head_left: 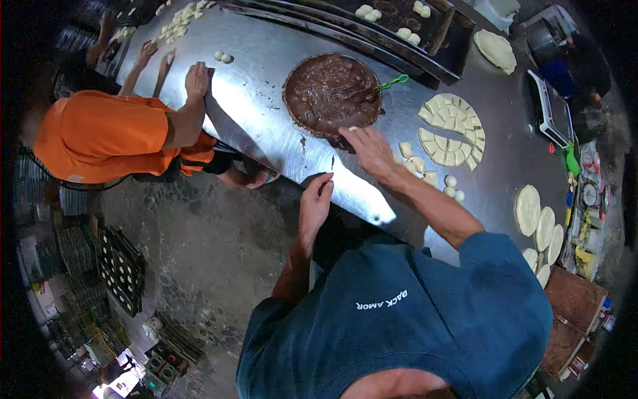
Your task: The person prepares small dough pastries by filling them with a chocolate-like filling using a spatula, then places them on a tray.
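A wide round bowl of chocolate spread (325, 93) sits on the metal table, with a green-handled utensil (393, 82) standing in it. My right hand (372, 151) is at the bowl's near rim, its fingers bent together over the brown spread; what they hold, if anything, is hidden. Closer to me, my left hand (315, 205) is at the table's front edge, thumb and fingertips pinched together around something I cannot make out. Right of the bowl lie cut dough pieces (452, 113) in a split round. Small dough pieces (415, 165) and dough balls (451, 181) are beside my right forearm.
A person in an orange shirt (106, 136) works at the left, a hand on the metal table (259, 126). Dark baking trays (399, 33) line the back. Flat dough rounds (528, 209) and a scale (553, 110) are on the right.
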`<state>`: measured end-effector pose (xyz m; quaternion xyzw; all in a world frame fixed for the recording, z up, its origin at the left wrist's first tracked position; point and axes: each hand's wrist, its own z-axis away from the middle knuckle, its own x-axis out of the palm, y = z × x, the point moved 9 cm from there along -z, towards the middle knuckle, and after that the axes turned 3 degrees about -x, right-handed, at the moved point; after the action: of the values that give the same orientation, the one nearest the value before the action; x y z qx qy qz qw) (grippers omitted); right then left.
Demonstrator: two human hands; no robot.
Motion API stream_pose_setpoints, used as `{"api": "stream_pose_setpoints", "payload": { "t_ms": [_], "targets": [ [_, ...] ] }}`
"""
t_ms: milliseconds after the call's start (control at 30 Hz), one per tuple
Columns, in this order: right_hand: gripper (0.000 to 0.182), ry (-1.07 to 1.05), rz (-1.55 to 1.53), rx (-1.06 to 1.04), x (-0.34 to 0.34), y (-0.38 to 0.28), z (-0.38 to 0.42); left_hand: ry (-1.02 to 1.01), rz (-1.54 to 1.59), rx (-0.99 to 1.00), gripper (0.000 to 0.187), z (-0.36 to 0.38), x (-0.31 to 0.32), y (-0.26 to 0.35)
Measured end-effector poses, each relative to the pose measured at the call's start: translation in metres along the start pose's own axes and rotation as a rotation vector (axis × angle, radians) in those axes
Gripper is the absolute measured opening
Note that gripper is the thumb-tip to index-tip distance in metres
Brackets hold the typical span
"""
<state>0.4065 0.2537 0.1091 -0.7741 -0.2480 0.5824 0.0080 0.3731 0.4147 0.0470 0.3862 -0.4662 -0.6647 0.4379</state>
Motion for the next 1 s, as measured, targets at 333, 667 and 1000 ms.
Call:
{"api": "stream_pose_setpoints", "payload": {
  "t_ms": [333,667,1000],
  "targets": [
    [0.048,0.653,-1.501,1.254,0.093,0.064,0.078,0.029,-0.031,-0.052,0.03,0.052,0.002,-0.039],
    [0.042,0.802,-2.043,1.264,0.102,0.059,0.057,0.051,0.054,-0.138,0.03,0.055,-0.016,-0.04],
    [0.053,0.791,-1.679,1.321,0.096,0.064,0.054,-0.12,-0.214,-0.081,0.031,-0.01,-0.003,-0.01]
  ]
}}
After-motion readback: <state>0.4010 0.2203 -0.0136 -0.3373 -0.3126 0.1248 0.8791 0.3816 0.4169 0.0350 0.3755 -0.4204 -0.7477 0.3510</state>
